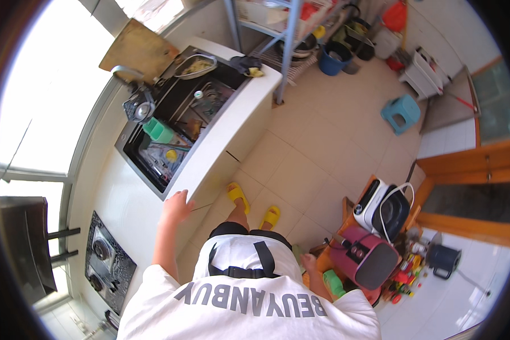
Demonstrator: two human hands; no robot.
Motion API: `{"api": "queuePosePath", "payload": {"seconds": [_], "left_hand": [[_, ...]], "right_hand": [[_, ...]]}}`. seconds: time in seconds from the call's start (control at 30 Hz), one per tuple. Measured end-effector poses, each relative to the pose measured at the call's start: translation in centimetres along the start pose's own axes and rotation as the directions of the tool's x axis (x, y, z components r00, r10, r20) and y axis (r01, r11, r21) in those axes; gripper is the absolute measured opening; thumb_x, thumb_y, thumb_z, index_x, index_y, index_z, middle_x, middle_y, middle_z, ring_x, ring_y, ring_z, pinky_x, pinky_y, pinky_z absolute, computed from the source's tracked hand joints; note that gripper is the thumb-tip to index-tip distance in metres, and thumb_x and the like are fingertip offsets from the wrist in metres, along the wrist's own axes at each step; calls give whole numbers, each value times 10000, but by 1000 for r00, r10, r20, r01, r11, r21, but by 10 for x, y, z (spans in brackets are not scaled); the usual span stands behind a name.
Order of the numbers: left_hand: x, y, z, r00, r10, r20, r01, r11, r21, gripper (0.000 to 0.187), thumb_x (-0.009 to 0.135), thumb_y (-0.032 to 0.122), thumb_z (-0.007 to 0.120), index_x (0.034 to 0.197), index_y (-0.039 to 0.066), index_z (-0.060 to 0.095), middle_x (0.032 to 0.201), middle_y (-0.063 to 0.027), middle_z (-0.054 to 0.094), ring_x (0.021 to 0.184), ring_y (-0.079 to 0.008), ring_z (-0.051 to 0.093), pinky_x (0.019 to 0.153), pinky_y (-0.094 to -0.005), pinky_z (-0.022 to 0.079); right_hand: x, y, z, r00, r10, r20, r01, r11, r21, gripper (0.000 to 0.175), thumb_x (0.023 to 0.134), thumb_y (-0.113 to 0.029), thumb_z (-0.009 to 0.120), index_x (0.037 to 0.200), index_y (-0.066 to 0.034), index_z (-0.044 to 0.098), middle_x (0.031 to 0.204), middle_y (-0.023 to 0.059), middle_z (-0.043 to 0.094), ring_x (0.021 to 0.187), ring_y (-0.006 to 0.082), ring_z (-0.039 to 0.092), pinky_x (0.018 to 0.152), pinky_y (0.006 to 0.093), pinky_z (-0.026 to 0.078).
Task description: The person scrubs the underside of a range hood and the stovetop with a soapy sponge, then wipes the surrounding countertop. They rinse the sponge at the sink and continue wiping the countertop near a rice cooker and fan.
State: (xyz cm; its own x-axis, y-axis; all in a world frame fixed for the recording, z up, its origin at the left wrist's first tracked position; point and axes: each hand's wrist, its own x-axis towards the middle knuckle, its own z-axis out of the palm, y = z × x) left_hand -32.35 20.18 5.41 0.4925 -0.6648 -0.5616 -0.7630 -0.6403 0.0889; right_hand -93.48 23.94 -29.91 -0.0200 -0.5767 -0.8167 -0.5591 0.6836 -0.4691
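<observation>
My left hand point(177, 208) is at the front edge of the white countertop point(221, 136), below the sink's near corner, fingers somewhat apart and nothing in them. Whether it touches the edge I cannot tell. My right hand point(309, 262) hangs low by the wooden stand at the right, small and blurred, so its fingers are unclear. A green object point(333, 284) lies near its forearm. The black sink point(161, 187) holds a green plastic container point(158, 131), a clear bottle point(203, 102), a yellow round item point(171, 155) and utensils. A tray of food point(195, 67) rests at its far end.
A gas hob point(108, 261) is at lower left; a wooden cutting board point(138, 49) leans by the window. At right are a pink appliance point(363, 257) and a white-and-black one point(382, 210). A blue stool point(401, 114), blue bucket point(335, 58) and metal shelf point(290, 46) stand farther off.
</observation>
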Motion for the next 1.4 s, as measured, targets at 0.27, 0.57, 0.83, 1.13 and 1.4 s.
{"api": "queuePosePath", "payload": {"seconds": [0.27,0.57,0.83,1.13,1.4], "left_hand": [[164,-70,-15,952,112,-286,-258,799,-543,209,858,160,631,977,-7,670,986,-232,679,899,-394,660,776,-420,538],[283,-28,-53,995,0,103,101,-162,-982,303,989,180,498,1227,15,587,1099,-88,693,916,-173,674,786,-308,534],[312,-60,-75,828,-458,-323,-326,75,-942,303,915,15,516,1208,-29,581,1011,-108,697,830,-166,665,761,-280,526],[325,-26,-99,908,-405,106,0,-253,-967,317,961,95,485,1244,-11,582,1062,-76,689,884,-152,669,790,-274,520],[325,5,-111,738,-646,-195,-145,130,-981,344,927,-56,507,1263,-10,570,1087,-104,674,908,-162,666,845,-272,506]], "right_hand": [[9,-251,-11,979,-121,-162,146,978,150,310,911,-251,702,1146,-56,646,934,24,692,742,107,655,594,236,488],[6,-421,34,790,-576,-209,532,814,-231,206,954,-148,625,1052,25,679,883,96,718,810,161,694,744,284,545],[7,-720,125,516,-856,-12,834,506,-220,174,959,-90,598,1056,28,680,908,105,725,846,166,708,764,283,548],[171,-913,315,420,-389,820,895,32,-444,182,898,-102,587,1009,-47,720,975,149,728,903,294,707,782,379,561],[311,-850,382,614,-474,631,535,-339,-774,349,873,-109,590,1218,-63,608,1066,187,706,1008,345,688,822,466,565]]}}
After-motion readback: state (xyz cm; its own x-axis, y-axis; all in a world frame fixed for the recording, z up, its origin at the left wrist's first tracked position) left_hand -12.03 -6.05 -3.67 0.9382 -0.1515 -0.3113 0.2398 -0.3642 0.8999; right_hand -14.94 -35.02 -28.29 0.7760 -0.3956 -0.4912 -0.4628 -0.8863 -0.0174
